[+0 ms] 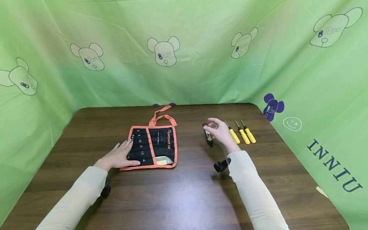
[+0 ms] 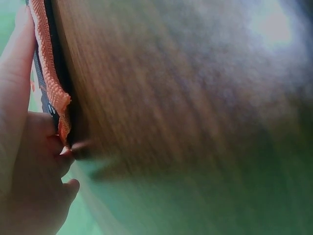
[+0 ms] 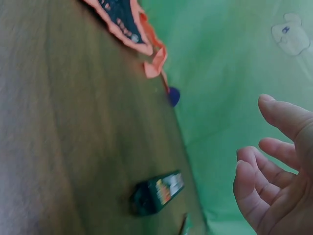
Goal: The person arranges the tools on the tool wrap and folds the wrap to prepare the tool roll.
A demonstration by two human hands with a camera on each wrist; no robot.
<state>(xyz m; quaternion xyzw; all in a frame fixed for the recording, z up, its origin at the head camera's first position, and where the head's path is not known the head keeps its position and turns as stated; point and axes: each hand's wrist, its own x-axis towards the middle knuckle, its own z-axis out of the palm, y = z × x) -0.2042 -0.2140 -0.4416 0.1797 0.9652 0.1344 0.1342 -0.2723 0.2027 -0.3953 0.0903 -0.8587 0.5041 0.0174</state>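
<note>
A black tool pouch [image 1: 161, 140] with orange edging lies flat at the middle left of the table, sizes printed along its pockets. On its left part rests my left hand [image 1: 119, 156], fingers spread and thumb along the lower edge. In the left wrist view, the left hand [image 2: 34, 161] lies along the pouch's orange edging [image 2: 49, 68]. A small black case [image 1: 208, 135] with a coloured label lies on the table to the right. Just above and beside this case hovers my right hand [image 1: 219, 131]; the right wrist view shows the hand [image 3: 279, 181] holding nothing, apart from the case [image 3: 159, 193].
Several yellow-handled screwdrivers, one of them a screwdriver [image 1: 243, 136] in the middle, lie right of the case. A grey and yellowish tool [image 1: 164, 160] sits at the pouch's lower right. Orange straps [image 1: 161, 118] trail behind the pouch. A green printed curtain [image 1: 184, 80] surrounds the wooden table [image 1: 184, 198].
</note>
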